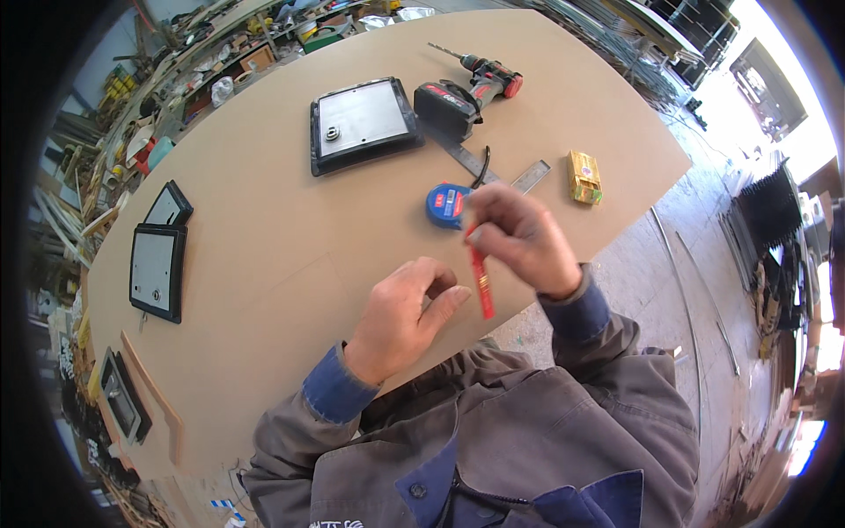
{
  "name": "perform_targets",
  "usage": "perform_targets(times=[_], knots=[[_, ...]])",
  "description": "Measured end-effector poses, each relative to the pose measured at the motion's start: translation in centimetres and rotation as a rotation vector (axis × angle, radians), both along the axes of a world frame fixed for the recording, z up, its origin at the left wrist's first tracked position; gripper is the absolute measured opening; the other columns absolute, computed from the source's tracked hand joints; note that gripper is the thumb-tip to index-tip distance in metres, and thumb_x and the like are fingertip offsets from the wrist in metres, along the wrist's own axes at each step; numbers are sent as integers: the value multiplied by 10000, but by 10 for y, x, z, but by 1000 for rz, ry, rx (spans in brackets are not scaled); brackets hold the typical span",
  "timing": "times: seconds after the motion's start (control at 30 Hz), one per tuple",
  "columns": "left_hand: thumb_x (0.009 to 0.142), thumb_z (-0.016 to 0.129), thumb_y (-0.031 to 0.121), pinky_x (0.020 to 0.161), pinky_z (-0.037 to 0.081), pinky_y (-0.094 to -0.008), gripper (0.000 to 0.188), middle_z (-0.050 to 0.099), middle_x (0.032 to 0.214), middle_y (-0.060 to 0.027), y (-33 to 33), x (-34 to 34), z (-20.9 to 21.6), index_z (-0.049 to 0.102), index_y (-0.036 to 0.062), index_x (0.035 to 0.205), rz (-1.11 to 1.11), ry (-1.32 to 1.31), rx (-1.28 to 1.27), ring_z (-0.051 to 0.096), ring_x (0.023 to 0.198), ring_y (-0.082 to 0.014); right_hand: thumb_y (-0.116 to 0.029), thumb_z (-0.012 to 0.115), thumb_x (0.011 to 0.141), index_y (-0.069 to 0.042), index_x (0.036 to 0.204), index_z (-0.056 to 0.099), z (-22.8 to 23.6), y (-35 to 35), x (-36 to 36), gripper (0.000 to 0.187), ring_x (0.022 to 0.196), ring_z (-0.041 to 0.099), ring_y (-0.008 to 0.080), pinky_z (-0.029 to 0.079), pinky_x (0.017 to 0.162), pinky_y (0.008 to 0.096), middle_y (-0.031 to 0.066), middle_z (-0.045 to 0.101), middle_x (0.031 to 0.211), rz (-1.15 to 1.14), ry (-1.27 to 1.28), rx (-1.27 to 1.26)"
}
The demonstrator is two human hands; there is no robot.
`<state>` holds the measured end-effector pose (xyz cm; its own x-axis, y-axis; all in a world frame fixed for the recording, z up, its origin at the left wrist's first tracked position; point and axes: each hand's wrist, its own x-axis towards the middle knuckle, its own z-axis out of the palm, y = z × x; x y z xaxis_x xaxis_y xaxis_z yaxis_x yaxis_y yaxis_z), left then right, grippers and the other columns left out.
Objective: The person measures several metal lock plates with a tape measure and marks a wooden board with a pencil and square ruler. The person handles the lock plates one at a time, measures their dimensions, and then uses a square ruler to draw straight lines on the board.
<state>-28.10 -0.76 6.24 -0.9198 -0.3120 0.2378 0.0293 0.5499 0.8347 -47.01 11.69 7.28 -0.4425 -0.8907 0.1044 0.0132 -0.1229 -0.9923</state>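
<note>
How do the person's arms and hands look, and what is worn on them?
Both hands, left hand and right hand, are bare, without gloves. Each forearm is covered by a grey-brown work jacket sleeve, with a blue shirt cuff showing at the wrist.

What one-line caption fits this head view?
Right hand holds a red pencil above a brown board, left hand resting beside it, blue tape measure just beyond.
</note>
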Motion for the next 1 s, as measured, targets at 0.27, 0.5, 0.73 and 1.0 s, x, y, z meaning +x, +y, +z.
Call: perform_targets(times=[0.27, 0.5, 0.73, 1.0], knots=[[939, 752, 154, 952, 545, -460, 417, 678, 1254, -183, 44, -131, -26, 618, 3, 1303, 163, 66, -452, 648, 1146, -400, 9, 529, 950, 54, 1247, 618, -24, 86, -132, 314, 790, 681, 172, 616, 688, 336, 75, 666, 966, -128, -184, 170], [927, 725, 108, 859, 591, -469, 447, 691, 1198, -183, 51, -194, -51, 586, 15, 1341, 283, -222, -600, 707, 1034, -378, -34, 540, 967, 0, 1101, 668, -66, 114, -154, 189, 771, 677, 133, 579, 704, 287, 46, 672, 908, -12, -103, 227], [899, 700, 76, 840, 584, -467, 316, 696, 1141, -142, 62, -162, -47, 664, 54, 1212, 265, -264, -553, 707, 997, -358, -35, 466, 974, 23, 1093, 689, -20, 146, -215, 260, 671, 617, 111, 537, 626, 270, 81, 712, 980, -247, 48, 138], [938, 738, 182, 964, 553, -451, 330, 679, 1248, -147, 114, -160, -25, 682, 50, 1235, 255, -49, -438, 642, 1146, -370, -388, 714, 942, 39, 1170, 711, -60, 77, -310, 484, 918, 693, 386, 567, 852, 429, 258, 713, 1014, -352, 893, 532]])
